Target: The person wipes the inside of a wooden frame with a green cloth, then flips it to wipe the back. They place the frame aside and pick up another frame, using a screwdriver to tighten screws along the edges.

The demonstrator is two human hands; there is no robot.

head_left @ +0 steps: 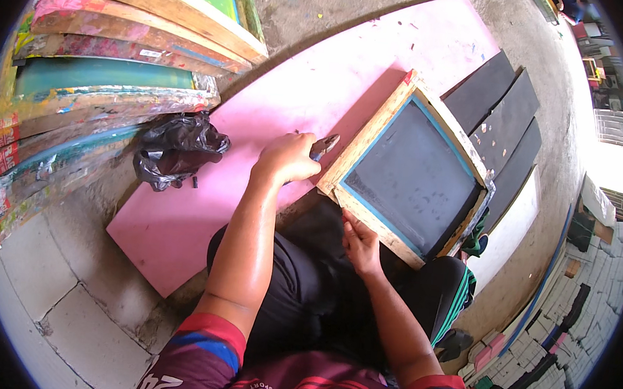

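Observation:
A wooden-framed screen [412, 176] with dark mesh and blue tape along its inner edges rests tilted near my knees. My left hand [289, 157] is closed around a dark metal tool that looks like pliers [324, 147], its head pointing toward the frame's left side. At the frame's near edge, close to its left corner, my right hand [360, 246] has its fingers pinched against the wood. Whether those fingers hold a small piece as well is hidden. Beneath the left hand lies a large pink sheet [254, 191].
Paint-stained wooden frames [136, 30] are stacked at the left, with a crumpled black plastic bag [179, 147] beside them. Dark flat panels [505, 114] lie beyond the framed screen. Stacks of pale sheets [567, 331] stand at the right.

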